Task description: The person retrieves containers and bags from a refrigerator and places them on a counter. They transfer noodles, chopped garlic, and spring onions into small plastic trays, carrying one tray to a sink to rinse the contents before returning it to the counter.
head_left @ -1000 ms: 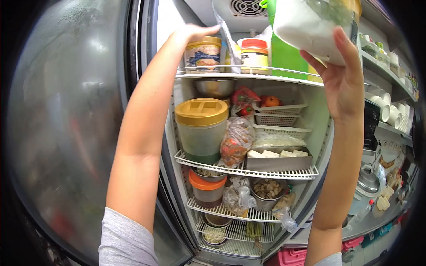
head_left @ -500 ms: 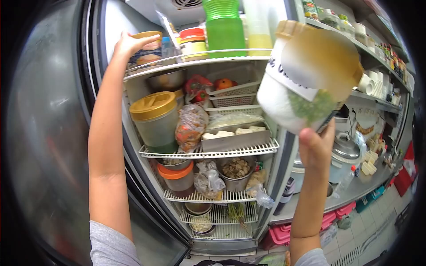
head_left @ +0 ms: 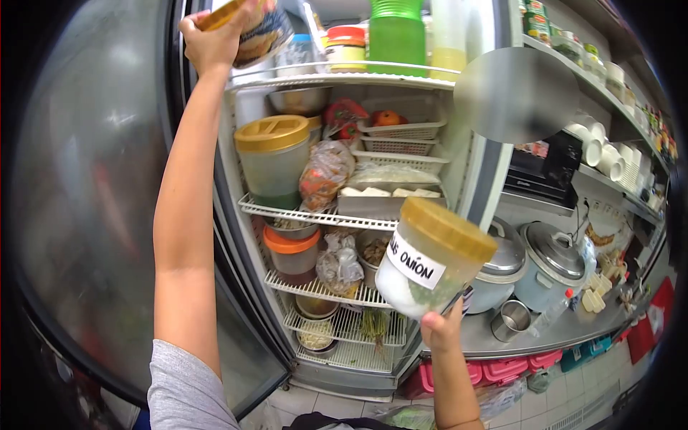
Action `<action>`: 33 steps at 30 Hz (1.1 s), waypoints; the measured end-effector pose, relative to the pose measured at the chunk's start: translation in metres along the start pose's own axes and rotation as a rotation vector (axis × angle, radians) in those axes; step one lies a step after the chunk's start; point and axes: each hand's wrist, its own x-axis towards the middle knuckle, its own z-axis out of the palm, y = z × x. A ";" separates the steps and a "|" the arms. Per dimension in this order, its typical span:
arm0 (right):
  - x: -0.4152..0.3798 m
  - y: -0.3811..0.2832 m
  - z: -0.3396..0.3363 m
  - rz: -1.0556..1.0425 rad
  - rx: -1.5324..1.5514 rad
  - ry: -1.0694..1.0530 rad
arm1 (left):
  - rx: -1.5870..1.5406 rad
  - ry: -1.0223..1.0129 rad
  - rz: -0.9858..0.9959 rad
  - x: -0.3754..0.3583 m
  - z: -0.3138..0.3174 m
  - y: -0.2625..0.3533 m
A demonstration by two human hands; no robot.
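My left hand [head_left: 215, 44], raised to the top shelf of the refrigerator, is closed on a jar [head_left: 266, 36] with a gold lid and a dark picture label. That jar is tilted and partly cut off by the upper edge of the view. Lower on the right, my right hand [head_left: 443, 331] grips a plastic jar [head_left: 438, 261] from below. It has a gold screw lid and a white label on which "ONION" can be read. White and green contents show through its wall. The jar hangs in front of the middle shelves, tilted.
The refrigerator door [head_left: 93, 179] stands open at left. A green bottle [head_left: 396, 39] and a red-lidded jar [head_left: 346, 46] occupy the top shelf. Below are a gold-lidded container [head_left: 273, 168], bags and baskets. To the right, pots [head_left: 550, 254] stand on a metal counter, pink bins [head_left: 494, 369] underneath.
My left hand has lifted its jar up and tilted it, where before the jar stood on the top shelf. My right hand has lowered the onion jar, bringing it left. The view has shifted.
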 end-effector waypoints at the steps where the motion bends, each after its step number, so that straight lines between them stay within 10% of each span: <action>1: -0.011 0.011 0.001 0.033 0.042 0.016 | -0.194 -0.043 0.001 0.006 -0.009 -0.005; 6: -0.067 0.057 0.032 0.411 0.200 0.103 | -0.709 -0.475 -0.240 -0.064 -0.128 0.056; 9: -0.106 0.097 0.036 0.613 0.495 0.098 | -1.098 -0.559 -0.023 -0.169 -0.185 0.084; 10: -0.117 0.104 0.040 0.641 0.502 0.104 | -0.705 -0.528 -0.661 -0.199 -0.240 0.089; 14: -0.152 0.102 0.054 0.714 0.403 0.122 | -1.189 -1.051 -0.737 -0.264 -0.316 0.095; 22: -0.193 0.093 0.080 0.996 0.591 0.013 | -1.018 -1.069 -0.709 -0.266 -0.379 0.086; 27: -0.199 0.107 0.108 1.147 0.736 -0.090 | -0.811 -1.280 -0.221 -0.232 -0.420 0.060; 28: -0.198 0.110 0.113 1.166 0.767 -0.109 | -0.638 -1.279 -0.063 -0.228 -0.432 0.054; 31: -0.202 0.113 0.122 1.193 0.834 -0.138 | -0.246 -0.248 0.108 -0.205 -0.450 0.040; 33: -0.206 0.112 0.125 1.200 0.865 -0.145 | 0.046 -0.102 0.147 -0.195 -0.461 0.017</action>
